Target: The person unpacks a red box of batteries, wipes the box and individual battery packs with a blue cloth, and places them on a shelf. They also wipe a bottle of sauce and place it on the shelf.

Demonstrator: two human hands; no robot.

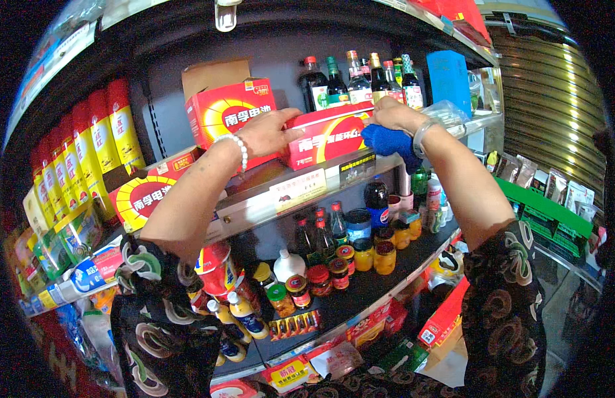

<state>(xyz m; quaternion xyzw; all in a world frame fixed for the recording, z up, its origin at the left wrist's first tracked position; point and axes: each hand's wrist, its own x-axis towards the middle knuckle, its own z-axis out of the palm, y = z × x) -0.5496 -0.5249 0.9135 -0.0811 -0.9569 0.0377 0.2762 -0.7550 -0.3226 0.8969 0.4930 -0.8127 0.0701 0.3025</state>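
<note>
On the upper shelf my left hand (266,134) grips the left end of a long red battery box (327,141), with its fingers over the top edge. My right hand (395,117) is closed round a blue cloth (392,140) and sits against the box's right end. A taller red and yellow carton (218,109) with a raised brown flap stands behind my left hand. Another red and yellow carton (151,198) lies to the left, partly hidden by my left forearm. Sauce bottles (334,87) stand just behind the long box.
Red and yellow spray cans (88,142) line the left side. A blue box (448,83) stands at the back right. Below, jars (339,272) and bottles fill the lower shelf (334,312). A green display box (543,215) and a metal shutter (549,106) are at the right.
</note>
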